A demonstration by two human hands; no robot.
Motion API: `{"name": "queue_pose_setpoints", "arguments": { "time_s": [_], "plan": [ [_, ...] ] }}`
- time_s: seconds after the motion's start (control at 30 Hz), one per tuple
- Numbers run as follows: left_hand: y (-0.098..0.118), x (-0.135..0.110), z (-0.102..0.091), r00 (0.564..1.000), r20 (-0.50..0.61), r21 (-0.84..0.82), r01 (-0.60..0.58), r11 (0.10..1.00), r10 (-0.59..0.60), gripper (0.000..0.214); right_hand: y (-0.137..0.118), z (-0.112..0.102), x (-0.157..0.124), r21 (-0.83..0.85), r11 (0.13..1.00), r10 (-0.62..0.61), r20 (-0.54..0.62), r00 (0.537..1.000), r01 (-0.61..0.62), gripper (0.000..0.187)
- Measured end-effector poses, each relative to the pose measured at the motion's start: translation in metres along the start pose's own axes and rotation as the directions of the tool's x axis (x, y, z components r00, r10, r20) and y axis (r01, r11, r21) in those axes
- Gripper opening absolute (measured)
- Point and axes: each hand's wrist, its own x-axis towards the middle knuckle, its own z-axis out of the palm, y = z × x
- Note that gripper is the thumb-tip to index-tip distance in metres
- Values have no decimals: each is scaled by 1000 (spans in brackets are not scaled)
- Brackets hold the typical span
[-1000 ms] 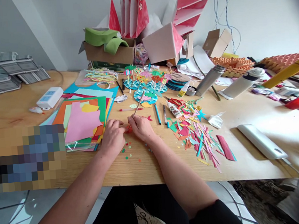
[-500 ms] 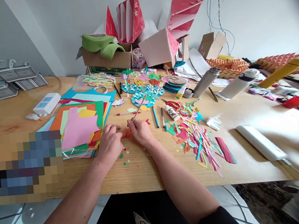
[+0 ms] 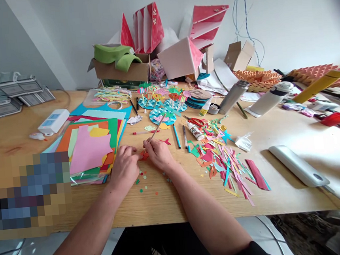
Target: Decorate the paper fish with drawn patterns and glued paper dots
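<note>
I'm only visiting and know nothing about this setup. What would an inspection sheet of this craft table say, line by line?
Surface: wooden table, crowded with craft material.
Work things: red paper piece lying between the hands; thin wooden stick slanting up and away from it.
Clutter: stack of coloured paper, paper scraps, glue bottle, scissors, pens, confetti dots.
Hands: left hand has its fingertips at the red paper piece, grip unclear; right hand holds the thin wooden stick.
Cables: thin cables hang down the wall.
Surroundings: white wall, cardboard box, folded red paper shapes at the back.
</note>
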Motion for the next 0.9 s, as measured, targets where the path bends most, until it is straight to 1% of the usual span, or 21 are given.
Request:
{"name": "queue_pose_setpoints", "arguments": {
  "time_s": [0.23,0.4,0.5,0.7,0.8,0.9],
  "plan": [
    [3,-1,-3,1000,24,-16,21,1000,-20,38,-4,0,-1,-41,999,-19,39,999,20,30],
    [2,-1,-2,1000,14,-17,19,1000,-19,37,-2,1,0,-68,997,-21,18,1000,22,31],
    [2,-1,-2,1000,16,-13,24,1000,-24,36,-1,1,0,-55,998,-17,4,1000,17,30],
    [3,-1,-3,999,32,-8,24,1000,-24,35,-2,1,0,-70,997,-22,35,999,24,30],
    [3,0,-4,999,32,-10,26,1000,-26,34,-2,1,0,-87,996,-22,20,1000,23,30],
    [4,0,-5,999,37,-9,26,1000,-26,36,-2,0,0,-66,998,-17,14,1000,18,30]
  ]
}}
